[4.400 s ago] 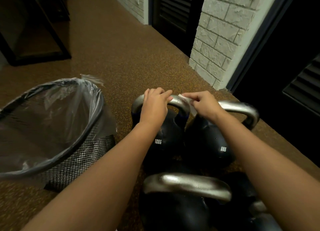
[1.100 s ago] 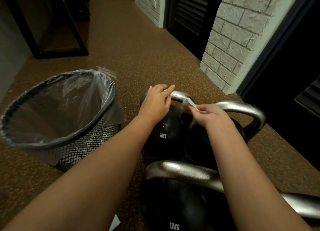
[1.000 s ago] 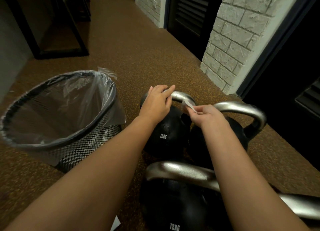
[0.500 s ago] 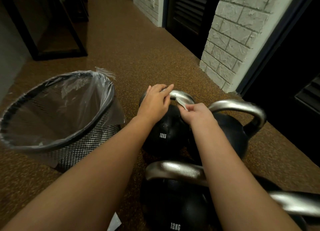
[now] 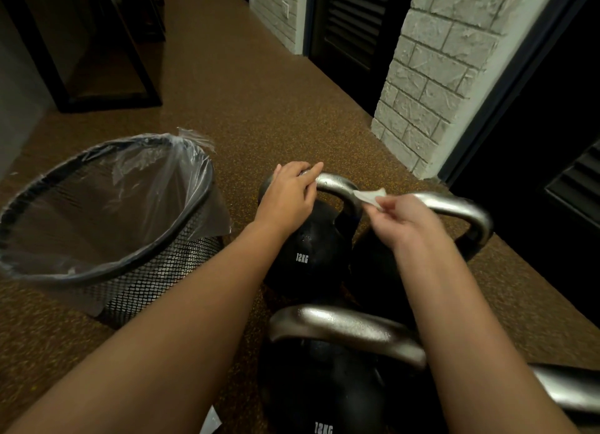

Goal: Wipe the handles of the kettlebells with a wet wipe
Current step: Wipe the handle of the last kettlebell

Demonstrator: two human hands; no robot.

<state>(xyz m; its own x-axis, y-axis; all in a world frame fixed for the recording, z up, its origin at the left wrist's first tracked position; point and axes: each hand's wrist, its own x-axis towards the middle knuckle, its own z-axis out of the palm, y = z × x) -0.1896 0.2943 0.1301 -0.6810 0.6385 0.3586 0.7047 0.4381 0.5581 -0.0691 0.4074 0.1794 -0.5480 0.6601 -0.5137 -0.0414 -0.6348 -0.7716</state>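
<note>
Several black kettlebells with silver handles stand on the floor. My left hand [image 5: 290,194] grips the left end of the handle [image 5: 336,185] of the far-left 12KG kettlebell [image 5: 311,255]. My right hand [image 5: 401,220] pinches a small white wet wipe [image 5: 370,197] against the right end of that handle. Beside it sits another kettlebell whose handle [image 5: 454,207] arches to the right. A nearer 12KG kettlebell [image 5: 328,388] lies under my right forearm, its handle [image 5: 344,329] across the front. One more handle [image 5: 565,391] shows at the lower right edge.
A black mesh wastebasket [image 5: 107,261] lined with a clear bag stands on the left, close to my left forearm. A white brick pillar [image 5: 431,82] and dark louvred doors rise on the right. A black metal frame [image 5: 107,60] stands far left. A white scrap [image 5: 211,422] lies by the bottom edge.
My right hand has drawn the wipe back to the right along the far-left handle's right end, after pressing in close to my left hand half a second ago. My left hand stays put.
</note>
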